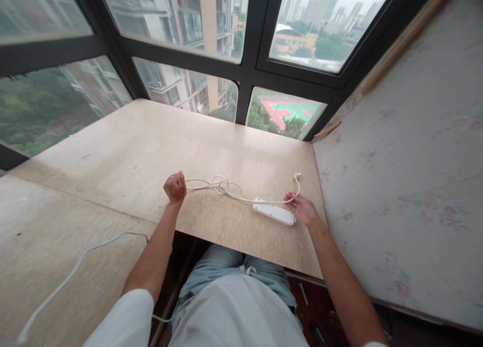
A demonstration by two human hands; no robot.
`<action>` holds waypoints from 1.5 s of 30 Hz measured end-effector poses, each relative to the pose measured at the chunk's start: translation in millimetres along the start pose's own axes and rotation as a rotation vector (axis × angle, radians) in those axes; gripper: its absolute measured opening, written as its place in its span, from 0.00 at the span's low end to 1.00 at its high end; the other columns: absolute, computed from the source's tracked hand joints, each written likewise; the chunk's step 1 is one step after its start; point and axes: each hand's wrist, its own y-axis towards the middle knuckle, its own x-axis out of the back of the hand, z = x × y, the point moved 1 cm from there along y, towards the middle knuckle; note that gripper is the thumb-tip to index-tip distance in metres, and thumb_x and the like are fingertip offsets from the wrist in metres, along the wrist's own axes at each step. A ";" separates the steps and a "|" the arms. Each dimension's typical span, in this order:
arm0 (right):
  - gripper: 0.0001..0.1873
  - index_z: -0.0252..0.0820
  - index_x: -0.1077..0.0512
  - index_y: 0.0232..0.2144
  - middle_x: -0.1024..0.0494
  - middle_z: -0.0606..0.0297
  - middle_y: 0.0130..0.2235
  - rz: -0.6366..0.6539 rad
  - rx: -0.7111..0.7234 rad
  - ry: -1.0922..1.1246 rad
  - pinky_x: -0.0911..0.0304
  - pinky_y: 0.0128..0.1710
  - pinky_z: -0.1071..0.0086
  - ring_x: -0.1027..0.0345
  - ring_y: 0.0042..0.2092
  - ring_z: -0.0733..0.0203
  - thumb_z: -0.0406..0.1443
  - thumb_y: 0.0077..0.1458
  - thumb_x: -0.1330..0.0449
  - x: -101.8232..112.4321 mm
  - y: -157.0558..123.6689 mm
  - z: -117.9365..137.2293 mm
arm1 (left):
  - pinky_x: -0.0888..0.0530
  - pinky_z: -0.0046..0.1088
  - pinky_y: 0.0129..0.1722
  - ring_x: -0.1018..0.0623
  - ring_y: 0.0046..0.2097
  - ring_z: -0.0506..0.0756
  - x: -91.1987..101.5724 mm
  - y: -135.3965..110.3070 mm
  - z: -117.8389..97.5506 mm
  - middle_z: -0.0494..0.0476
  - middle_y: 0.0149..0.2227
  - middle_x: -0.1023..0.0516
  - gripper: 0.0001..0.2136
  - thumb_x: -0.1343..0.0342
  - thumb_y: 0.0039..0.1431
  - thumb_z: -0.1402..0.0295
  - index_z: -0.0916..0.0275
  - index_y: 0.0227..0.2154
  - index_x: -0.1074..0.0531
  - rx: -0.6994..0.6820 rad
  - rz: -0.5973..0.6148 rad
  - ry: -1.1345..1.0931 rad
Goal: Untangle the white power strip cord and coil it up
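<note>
Left hand: closed in a fist (175, 187) around looped white cord (194, 188); held near the middle of the stone-look ledge (143, 150).
Right hand: palm turned upward (304, 209), fingers loosely extended; cord runs across the fingers; cannot tell whether it is pinched.
Cord: stretched between the two hands; tangled in loose loops nearer the left hand; passes along the far side of the power strip.
Plug: white plug (297, 175) at the cord's end, just beyond the right hand, towards the window.
Power strip: white power strip (274, 213), lying on the ledge beside the right fingertips; small dark dots on its upward face.
Surroundings: pale cable (81, 259) beside the left forearm; dark-framed window (249, 70) ahead; floral wallpaper (400, 186) at right.
</note>
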 end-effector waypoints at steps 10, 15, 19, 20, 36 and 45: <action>0.07 0.39 0.27 0.19 0.23 0.62 0.21 -0.075 0.153 -0.678 0.34 0.23 0.72 0.30 0.22 0.63 0.31 0.46 0.34 7.4 -3.6 6.4 | 0.31 0.29 0.39 0.26 0.38 0.56 30.9 -46.1 9.9 0.57 0.33 0.24 0.09 0.48 0.55 0.61 0.61 0.28 0.29 -0.029 0.401 -0.100; 0.12 0.43 0.30 0.13 0.31 0.70 0.16 -0.150 0.381 -0.966 0.48 0.22 0.73 0.42 0.20 0.68 0.31 0.43 0.34 -19.5 -17.7 19.6 | 0.32 0.37 0.52 0.27 0.48 0.59 43.3 -66.1 -17.8 0.61 0.42 0.24 0.12 0.50 0.52 0.72 0.62 0.39 0.27 -0.238 0.351 -0.096; 0.07 0.45 0.23 0.24 0.25 0.67 0.23 0.069 0.649 -1.243 0.47 0.28 0.70 0.35 0.25 0.63 0.37 0.52 0.39 -77.3 -43.8 14.5 | 0.32 0.36 0.53 0.26 0.50 0.58 37.6 -74.8 -48.3 0.59 0.45 0.23 0.15 0.49 0.52 0.74 0.61 0.42 0.27 -0.355 0.516 -0.199; 0.07 0.45 0.23 0.28 0.24 0.67 0.23 0.178 0.654 -1.248 0.46 0.28 0.70 0.35 0.26 0.63 0.39 0.53 0.40 -92.3 -49.7 9.0 | 0.31 0.36 0.53 0.25 0.49 0.58 35.4 -76.5 -54.7 0.58 0.44 0.22 0.13 0.48 0.53 0.72 0.60 0.42 0.27 -0.360 0.567 -0.209; 0.09 0.42 0.23 0.31 0.20 0.63 0.32 0.351 0.720 -1.275 0.41 0.36 0.70 0.30 0.32 0.61 0.36 0.59 0.42 -164.7 -78.1 -77.8 | 0.26 0.27 0.32 0.20 0.35 0.54 37.3 -101.4 -108.6 0.56 0.35 0.18 0.09 0.44 0.58 0.60 0.59 0.32 0.22 -0.156 0.485 -0.519; 0.11 0.40 0.26 0.34 0.22 0.58 0.36 0.060 0.780 -1.370 0.41 0.38 0.67 0.31 0.37 0.57 0.36 0.61 0.48 -127.3 -73.1 -54.0 | 0.30 0.23 0.17 0.25 0.20 0.51 53.5 -68.8 -78.4 0.46 0.19 0.32 0.12 0.45 0.54 0.58 0.64 0.31 0.33 0.472 0.308 -0.801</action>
